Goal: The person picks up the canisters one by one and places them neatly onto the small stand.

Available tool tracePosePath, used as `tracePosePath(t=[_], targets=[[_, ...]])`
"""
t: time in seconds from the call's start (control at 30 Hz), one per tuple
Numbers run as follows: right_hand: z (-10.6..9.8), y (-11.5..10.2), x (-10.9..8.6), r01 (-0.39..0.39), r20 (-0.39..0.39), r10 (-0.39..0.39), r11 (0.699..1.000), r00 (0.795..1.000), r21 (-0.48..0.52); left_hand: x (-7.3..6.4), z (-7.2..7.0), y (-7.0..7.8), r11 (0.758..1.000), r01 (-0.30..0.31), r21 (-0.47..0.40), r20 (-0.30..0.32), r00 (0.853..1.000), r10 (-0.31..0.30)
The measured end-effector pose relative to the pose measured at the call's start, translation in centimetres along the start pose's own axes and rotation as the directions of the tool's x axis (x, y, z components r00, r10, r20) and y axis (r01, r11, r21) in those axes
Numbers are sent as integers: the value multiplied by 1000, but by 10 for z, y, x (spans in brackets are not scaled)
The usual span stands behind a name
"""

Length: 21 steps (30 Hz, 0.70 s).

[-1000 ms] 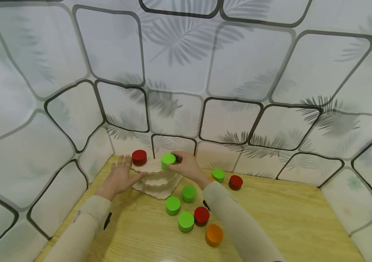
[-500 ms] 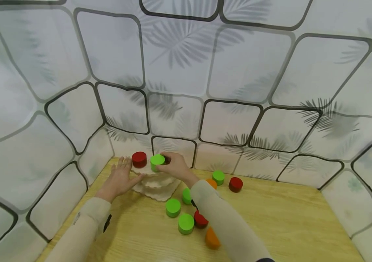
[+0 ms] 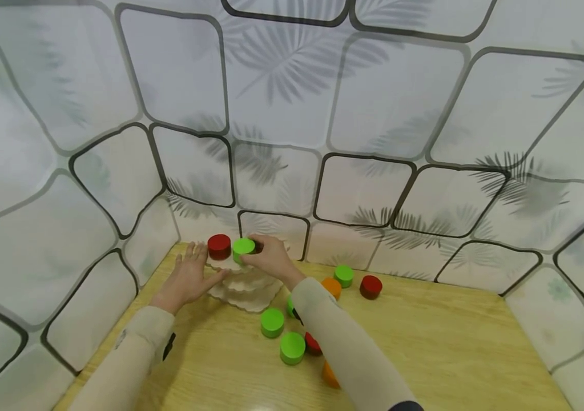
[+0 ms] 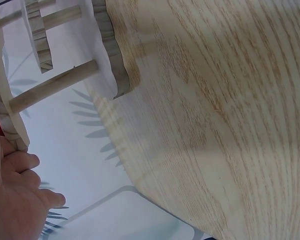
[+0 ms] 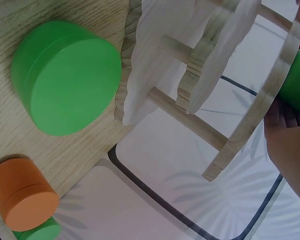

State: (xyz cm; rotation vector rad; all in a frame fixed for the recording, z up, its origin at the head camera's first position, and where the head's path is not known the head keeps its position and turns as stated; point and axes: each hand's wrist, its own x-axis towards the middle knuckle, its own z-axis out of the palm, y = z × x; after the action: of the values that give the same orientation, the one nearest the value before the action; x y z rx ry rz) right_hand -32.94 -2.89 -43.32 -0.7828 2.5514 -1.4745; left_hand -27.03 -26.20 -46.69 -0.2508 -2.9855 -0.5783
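Note:
A wooden tiered stand (image 3: 245,297) with scalloped edges and round pegs stands in the table's left corner. On its top tier, at the left, sits a red round block (image 3: 219,246). My right hand (image 3: 273,261) pinches a green round block (image 3: 243,250) beside the red one, at the top tier; its base is partly hidden. In the right wrist view, the fingers lie around the green block (image 5: 297,85). My left hand (image 3: 186,279) holds the left end of the top tier, thumb along the front edge and fingers on the far side.
More green blocks (image 3: 292,348), orange blocks (image 3: 331,288) and red blocks (image 3: 371,286) lie on the wooden table (image 3: 435,348), some partly hidden by my right sleeve (image 3: 348,342). A patterned wall (image 3: 363,194) closes off the back and left.
My right hand has moved left along the top tier with the green block, closer to the red block. The left hand has stayed in place.

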Motion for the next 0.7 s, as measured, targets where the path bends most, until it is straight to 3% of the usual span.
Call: tracePosePath(t=[0.7], targets=[[5,-4,4,16,-2,-16,998,1000,-53,-1,-2,2,1000,16,11,3,1000,-17]])
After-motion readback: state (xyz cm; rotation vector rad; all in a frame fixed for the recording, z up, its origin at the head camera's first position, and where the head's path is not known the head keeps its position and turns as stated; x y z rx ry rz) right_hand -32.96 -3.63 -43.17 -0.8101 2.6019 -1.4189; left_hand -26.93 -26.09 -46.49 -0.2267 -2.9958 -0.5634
